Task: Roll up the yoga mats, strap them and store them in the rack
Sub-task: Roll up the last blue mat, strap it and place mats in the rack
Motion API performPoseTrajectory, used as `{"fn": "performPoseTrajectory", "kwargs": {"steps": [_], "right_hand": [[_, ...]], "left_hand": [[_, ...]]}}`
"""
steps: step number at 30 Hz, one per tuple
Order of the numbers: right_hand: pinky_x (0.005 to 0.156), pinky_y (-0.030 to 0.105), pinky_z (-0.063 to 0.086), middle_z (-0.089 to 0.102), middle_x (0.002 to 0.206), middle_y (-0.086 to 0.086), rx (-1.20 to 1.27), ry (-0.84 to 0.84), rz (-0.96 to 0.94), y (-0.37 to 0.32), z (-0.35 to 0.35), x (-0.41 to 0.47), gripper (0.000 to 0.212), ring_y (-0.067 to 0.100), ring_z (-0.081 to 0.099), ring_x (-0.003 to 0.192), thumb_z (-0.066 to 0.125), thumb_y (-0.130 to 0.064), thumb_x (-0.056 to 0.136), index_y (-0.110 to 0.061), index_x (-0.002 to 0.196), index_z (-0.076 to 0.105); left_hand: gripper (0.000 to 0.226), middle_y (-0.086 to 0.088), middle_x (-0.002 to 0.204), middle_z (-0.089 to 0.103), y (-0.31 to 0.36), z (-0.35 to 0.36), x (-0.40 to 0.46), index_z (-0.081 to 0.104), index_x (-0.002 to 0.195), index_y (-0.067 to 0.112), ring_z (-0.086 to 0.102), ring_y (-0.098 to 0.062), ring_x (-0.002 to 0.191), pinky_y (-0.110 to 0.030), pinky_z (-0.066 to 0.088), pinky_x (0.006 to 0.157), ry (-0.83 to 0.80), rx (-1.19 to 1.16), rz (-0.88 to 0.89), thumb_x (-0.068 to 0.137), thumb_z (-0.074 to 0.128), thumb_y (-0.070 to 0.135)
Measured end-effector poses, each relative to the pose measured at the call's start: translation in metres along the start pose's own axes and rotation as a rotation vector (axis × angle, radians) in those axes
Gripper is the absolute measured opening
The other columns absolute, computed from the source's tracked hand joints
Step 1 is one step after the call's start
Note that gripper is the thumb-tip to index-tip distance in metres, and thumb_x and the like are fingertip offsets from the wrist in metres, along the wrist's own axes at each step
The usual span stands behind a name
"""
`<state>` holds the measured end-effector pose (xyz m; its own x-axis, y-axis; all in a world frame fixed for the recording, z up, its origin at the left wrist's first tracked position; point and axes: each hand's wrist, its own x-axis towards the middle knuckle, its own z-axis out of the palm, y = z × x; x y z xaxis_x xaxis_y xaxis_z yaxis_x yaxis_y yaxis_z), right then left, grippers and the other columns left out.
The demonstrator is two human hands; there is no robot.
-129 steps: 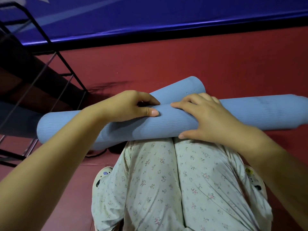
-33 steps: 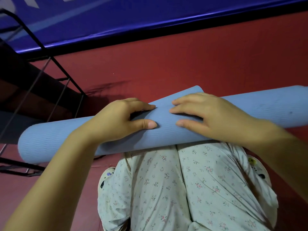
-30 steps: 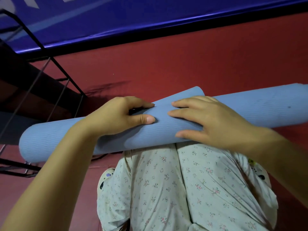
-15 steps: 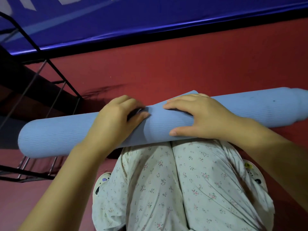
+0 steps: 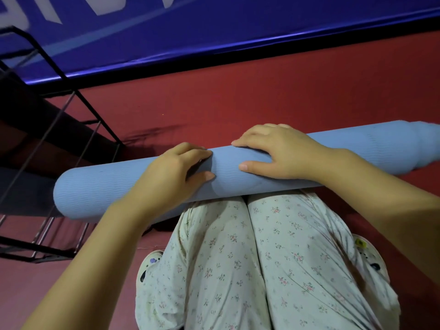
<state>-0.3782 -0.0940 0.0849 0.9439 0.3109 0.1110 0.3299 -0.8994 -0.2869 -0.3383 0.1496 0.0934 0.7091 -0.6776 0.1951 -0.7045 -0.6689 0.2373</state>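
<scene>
Pale blue foam, ribbed with a fine wave texture, forms the rolled yoga mat that lies crosswise on top of the person's knees, its left end lower than its right. The roll is fully wound; at its right end the inner layers stick out a little past the outer wrap. The left hand grips the mat just left of the knees, fingers curled over the far side and thumb pressed along the near side. The right hand clamps the mat just right of that, fingers hooked over the top and thumb stretched flat toward the left hand, so the two thumbs nearly meet. Below the mat, floral-print trousers cover the legs, and a pale decorated shoe shows on each side of them. Left of the mat stands a black metal rack with thin wire shelving, its frame passing behind the mat's left end. Red flooring stretches beyond the mat, ending at a blue padded panel bordered by a black strip.
</scene>
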Motion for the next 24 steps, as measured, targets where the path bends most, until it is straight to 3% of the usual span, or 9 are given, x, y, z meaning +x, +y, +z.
{"fn": "performPoseTrajectory", "kwargs": {"steps": [3,6,8,10,12,14,18,21,24], "right_hand": [[0.085,0.028,0.03,0.052,0.116,-0.004,-0.012,0.14,0.004,-0.005,0.011,-0.006,0.061,0.016,0.051,0.1,0.029,-0.061,0.084,-0.031,0.131,0.054],[0.087,0.036,0.037,0.056,0.11,0.001,-0.052,0.23,0.028,-0.009,0.02,-0.007,0.058,0.022,0.055,0.095,0.029,-0.055,0.086,-0.026,0.129,0.057],[0.1,0.038,0.031,0.053,0.122,0.001,-0.084,0.173,0.068,-0.012,0.02,-0.007,0.066,0.023,0.052,0.11,0.03,-0.062,0.084,-0.028,0.137,0.047],[0.112,0.038,0.015,0.038,0.141,0.001,-0.176,0.031,0.101,-0.014,0.021,-0.007,0.084,0.02,0.035,0.131,0.043,-0.072,0.077,-0.029,0.147,0.027],[0.114,0.04,0.007,0.025,0.15,0.004,-0.278,-0.035,0.103,-0.017,0.025,-0.007,0.103,0.022,0.021,0.139,0.058,-0.071,0.071,-0.026,0.15,0.011],[0.113,0.04,0.008,0.024,0.15,0.007,-0.332,-0.018,0.095,-0.017,0.026,-0.006,0.11,0.023,0.02,0.139,0.065,-0.068,0.067,-0.024,0.151,0.008],[0.112,0.038,0.012,0.024,0.149,0.006,-0.383,-0.039,0.084,-0.014,0.024,-0.007,0.112,0.023,0.023,0.137,0.069,-0.063,0.068,-0.025,0.15,0.004],[0.105,0.037,0.021,0.033,0.142,0.004,-0.357,-0.026,0.086,-0.015,0.023,-0.006,0.104,0.024,0.033,0.129,0.071,-0.057,0.069,-0.025,0.149,0.013],[0.094,0.037,0.028,0.042,0.131,0.0,-0.358,-0.028,0.101,-0.016,0.019,-0.004,0.097,0.023,0.042,0.116,0.072,-0.056,0.067,-0.027,0.145,0.022]], "left_hand": [[0.047,-0.001,0.119,0.061,-0.005,-0.002,0.011,0.059,0.127,0.014,0.059,-0.021,0.106,-0.025,0.042,0.086,-0.029,0.02,0.009,0.086,0.065,0.037],[0.048,0.0,0.121,0.06,-0.01,-0.004,0.018,0.057,0.129,0.016,0.057,-0.017,0.109,-0.022,0.04,0.087,-0.076,-0.006,-0.005,0.089,0.061,0.041],[0.051,-0.001,0.123,0.061,-0.015,-0.002,0.023,0.056,0.13,0.015,0.056,-0.018,0.111,-0.021,0.037,0.087,-0.102,-0.008,-0.006,0.09,0.054,0.047],[0.054,-0.001,0.127,0.06,-0.019,0.002,0.026,0.054,0.132,0.016,0.054,-0.021,0.116,-0.022,0.036,0.089,-0.126,0.017,-0.011,0.091,0.045,0.049],[0.064,-0.002,0.131,0.058,-0.022,0.007,0.026,0.053,0.134,0.016,0.053,-0.023,0.12,-0.026,0.036,0.094,-0.122,0.032,-0.004,0.088,0.035,0.056],[0.074,-0.003,0.134,0.056,-0.024,0.011,0.022,0.05,0.135,0.014,0.052,-0.025,0.121,-0.032,0.038,0.1,-0.101,0.017,0.015,0.084,0.031,0.063],[0.104,-0.009,0.141,0.046,-0.03,0.022,0.008,0.036,0.142,0.01,0.046,-0.029,0.126,-0.052,0.037,0.102,-0.138,0.248,0.133,0.065,0.055,0.077],[0.107,-0.01,0.139,0.048,-0.028,0.024,0.007,0.038,0.141,0.009,0.049,-0.032,0.123,-0.052,0.04,0.097,-0.152,0.311,0.123,0.055,0.08,0.058],[0.099,-0.013,0.125,0.058,-0.024,0.021,0.011,0.05,0.13,0.006,0.058,-0.036,0.11,-0.05,0.046,0.087,-0.079,0.292,0.122,0.048,0.087,0.047]]}}
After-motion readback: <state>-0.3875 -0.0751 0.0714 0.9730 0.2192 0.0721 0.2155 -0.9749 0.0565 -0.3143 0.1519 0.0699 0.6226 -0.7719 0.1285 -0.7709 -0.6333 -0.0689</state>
